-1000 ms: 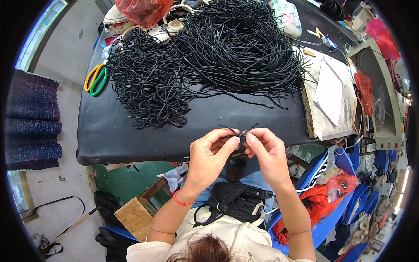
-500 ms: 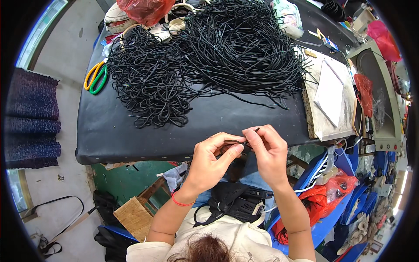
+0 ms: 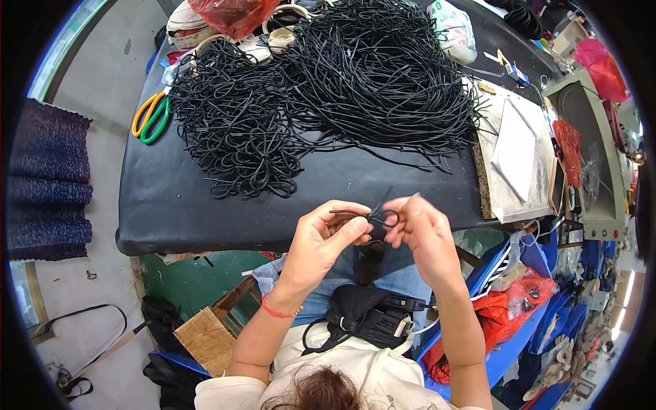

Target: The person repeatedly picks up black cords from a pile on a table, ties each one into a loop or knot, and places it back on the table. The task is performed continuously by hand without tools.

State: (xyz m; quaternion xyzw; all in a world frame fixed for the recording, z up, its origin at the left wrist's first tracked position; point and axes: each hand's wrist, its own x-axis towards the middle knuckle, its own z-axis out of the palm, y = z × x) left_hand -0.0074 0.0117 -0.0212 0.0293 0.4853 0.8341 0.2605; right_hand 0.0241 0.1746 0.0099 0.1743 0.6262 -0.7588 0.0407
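Just in front of the table's near edge, my left hand [image 3: 320,240] pinches a thin black cord [image 3: 371,217] between thumb and fingers. The cord is bent into small loops on both sides of the pinch, like a bow, with a loose end pointing up. Close by on its right is my right hand [image 3: 429,236], its fingertips at the right-hand loop. Motion smears those fingers, so their grip on the cord is unclear. Beyond both hands lie a heap of looped black cords [image 3: 236,123] and a larger pile of long black cords [image 3: 383,82].
Scissors with yellow and green handles [image 3: 152,117] lie at the left of the black-covered table [image 3: 184,212]. A board with white sheets [image 3: 516,150] sits on the right. Below it, a blue bin [image 3: 502,352] contains red plastic bags [image 3: 523,301]. A wooden stool [image 3: 207,338] stands lower left.
The right hand has shifted slightly right, away from the left, and its pinch on the cord has loosened. The cord's loops now show more clearly.
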